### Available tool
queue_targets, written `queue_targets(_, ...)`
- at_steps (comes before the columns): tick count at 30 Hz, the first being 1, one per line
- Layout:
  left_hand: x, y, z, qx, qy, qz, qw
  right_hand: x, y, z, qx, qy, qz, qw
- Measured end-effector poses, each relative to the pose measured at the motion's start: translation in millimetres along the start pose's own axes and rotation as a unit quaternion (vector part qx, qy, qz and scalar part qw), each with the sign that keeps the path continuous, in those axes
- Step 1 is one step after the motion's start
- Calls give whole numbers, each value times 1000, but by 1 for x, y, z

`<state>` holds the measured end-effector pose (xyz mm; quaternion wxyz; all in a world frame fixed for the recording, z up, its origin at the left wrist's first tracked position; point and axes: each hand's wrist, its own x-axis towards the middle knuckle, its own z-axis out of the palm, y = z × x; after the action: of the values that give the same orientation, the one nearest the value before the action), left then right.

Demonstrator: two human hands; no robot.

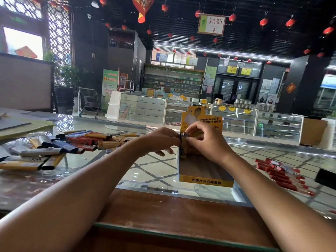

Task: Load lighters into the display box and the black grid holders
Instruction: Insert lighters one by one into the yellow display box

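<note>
Hands together at box [205, 180] rear-left corner. R hand [205, 140] pinches lighter [185, 135] over it; L hand [161, 140] grip unclear, prob. steadying. Box looks near-empty: if you press hard, it may tip or slide.

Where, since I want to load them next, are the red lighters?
Head view: the red lighters lie on the glass counter at far right, right of the yellow cardboard display box.
</note>
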<state>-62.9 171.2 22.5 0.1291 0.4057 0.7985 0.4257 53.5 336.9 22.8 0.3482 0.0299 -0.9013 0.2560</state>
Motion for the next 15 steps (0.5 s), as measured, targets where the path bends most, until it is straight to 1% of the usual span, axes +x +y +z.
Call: queue_targets(15,-4,3,-1,-10,-22,-5,1000,1,-1,-1,-28,-29,-4,999)
